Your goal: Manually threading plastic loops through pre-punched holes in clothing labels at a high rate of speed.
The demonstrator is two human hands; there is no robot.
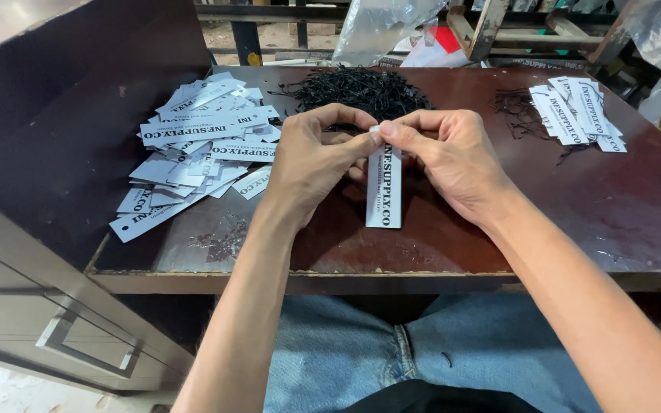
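Your left hand [311,157] and right hand [445,157] both pinch the tag [383,187] top. A weak pinch could let it drop onto the surface [636,199].

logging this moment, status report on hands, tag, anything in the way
Left hand and right hand both pinch top of one white tag. Tag hangs upright over table. Nothing in the way.
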